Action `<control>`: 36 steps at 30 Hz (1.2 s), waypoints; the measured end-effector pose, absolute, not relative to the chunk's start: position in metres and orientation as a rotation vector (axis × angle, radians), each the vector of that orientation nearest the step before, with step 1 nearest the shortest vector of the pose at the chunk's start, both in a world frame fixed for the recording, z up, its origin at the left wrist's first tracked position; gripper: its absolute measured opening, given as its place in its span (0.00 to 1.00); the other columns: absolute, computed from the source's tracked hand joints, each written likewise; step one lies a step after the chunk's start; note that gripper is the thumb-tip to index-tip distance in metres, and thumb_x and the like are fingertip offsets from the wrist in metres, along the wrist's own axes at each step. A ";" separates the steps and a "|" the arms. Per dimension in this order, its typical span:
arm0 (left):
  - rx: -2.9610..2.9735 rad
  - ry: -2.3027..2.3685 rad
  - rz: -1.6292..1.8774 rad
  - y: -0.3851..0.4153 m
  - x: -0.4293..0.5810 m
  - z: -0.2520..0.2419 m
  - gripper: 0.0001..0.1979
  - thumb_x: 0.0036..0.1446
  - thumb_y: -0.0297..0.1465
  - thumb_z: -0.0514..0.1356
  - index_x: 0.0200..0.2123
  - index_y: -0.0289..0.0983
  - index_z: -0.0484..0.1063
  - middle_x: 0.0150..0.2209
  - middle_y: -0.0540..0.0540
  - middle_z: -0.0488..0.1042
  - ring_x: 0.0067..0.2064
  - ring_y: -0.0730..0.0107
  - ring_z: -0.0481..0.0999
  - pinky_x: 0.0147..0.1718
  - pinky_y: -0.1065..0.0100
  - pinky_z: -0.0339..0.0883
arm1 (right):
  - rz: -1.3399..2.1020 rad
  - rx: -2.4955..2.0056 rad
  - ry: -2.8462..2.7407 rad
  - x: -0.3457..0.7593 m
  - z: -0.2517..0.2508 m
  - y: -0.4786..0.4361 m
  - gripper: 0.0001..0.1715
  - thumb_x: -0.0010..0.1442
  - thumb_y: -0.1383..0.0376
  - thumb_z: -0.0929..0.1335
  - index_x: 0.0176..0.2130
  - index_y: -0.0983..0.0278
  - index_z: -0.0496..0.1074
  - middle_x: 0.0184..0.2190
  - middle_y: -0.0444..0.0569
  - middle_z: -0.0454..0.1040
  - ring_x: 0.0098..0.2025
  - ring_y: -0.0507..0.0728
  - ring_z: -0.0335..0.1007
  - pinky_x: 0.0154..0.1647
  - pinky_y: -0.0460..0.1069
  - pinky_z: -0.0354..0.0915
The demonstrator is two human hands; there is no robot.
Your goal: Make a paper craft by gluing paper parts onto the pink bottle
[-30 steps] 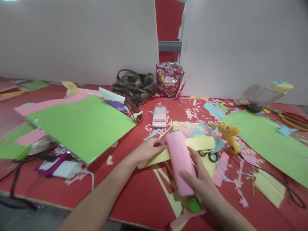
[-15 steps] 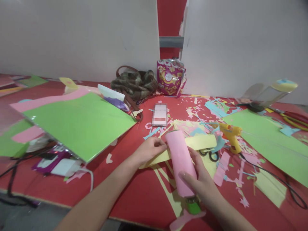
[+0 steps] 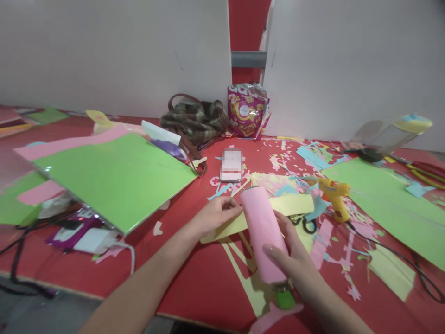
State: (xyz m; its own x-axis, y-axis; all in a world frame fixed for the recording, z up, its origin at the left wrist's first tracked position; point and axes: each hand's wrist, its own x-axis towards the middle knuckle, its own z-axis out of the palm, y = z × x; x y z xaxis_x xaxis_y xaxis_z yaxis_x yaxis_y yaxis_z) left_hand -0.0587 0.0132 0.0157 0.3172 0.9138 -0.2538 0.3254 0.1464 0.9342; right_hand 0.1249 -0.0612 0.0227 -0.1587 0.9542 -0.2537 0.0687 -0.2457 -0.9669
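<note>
Pink cylinder slants lengthwise far-left from its green cap, right hand gripping it, left hand at yellow strip, grip unclear.

Pink paper-wrapped cylinder: smooth, matt paper
Green rounded end cap: apparently plastic
Pale yellow paper strip: matt, smooth
Large green rectangular sheet: smooth, with glossy clear-plastic glints along its edges
Purple printed snack pouch: shiny, crinkled film
Dark plaid cloth bag: soft, rumpled, matt fabric
Yellow pistol-shaped glue gun: smooth plastic
Red flat tabletop: smooth, dull finish
</note>
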 end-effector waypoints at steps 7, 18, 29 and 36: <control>1.534 1.124 0.375 0.016 -0.070 0.032 0.09 0.39 0.35 0.60 0.24 0.34 0.68 0.24 0.52 0.68 0.27 0.72 0.67 0.26 0.73 0.58 | 1.477 -1.353 -1.255 0.126 0.014 -0.062 0.36 0.48 0.62 0.65 0.54 0.57 0.46 0.52 0.49 0.56 0.49 0.58 0.58 0.43 0.50 0.60; 1.138 1.043 0.243 0.008 -0.064 0.029 0.11 0.36 0.34 0.62 0.25 0.34 0.72 0.23 0.48 0.74 0.23 0.69 0.71 0.22 0.71 0.62 | 1.501 -1.342 -1.322 0.124 0.026 -0.063 0.35 0.48 0.65 0.64 0.53 0.59 0.47 0.51 0.51 0.57 0.48 0.58 0.59 0.45 0.53 0.59; 1.012 1.002 0.342 0.003 -0.058 0.029 0.10 0.37 0.28 0.61 0.28 0.33 0.72 0.24 0.47 0.74 0.25 0.65 0.73 0.25 0.67 0.66 | 1.467 -1.335 -1.381 0.124 0.017 -0.064 0.33 0.47 0.66 0.64 0.52 0.59 0.49 0.49 0.49 0.60 0.48 0.58 0.58 0.47 0.53 0.57; 1.019 1.000 0.311 0.003 -0.057 0.032 0.12 0.37 0.29 0.62 0.30 0.33 0.71 0.24 0.48 0.74 0.26 0.66 0.72 0.24 0.69 0.64 | 1.475 -1.334 -1.387 0.124 0.020 -0.065 0.33 0.48 0.67 0.64 0.51 0.58 0.49 0.49 0.48 0.59 0.49 0.58 0.57 0.46 0.52 0.58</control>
State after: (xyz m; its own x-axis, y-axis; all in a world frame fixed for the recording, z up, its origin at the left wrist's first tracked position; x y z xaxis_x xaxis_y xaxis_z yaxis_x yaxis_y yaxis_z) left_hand -0.0573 0.0033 0.0323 0.5421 0.6369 -0.5482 0.2136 0.5265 0.8229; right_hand 0.1239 -0.0647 0.0196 -0.2225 0.9518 -0.2110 0.1523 -0.1799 -0.9718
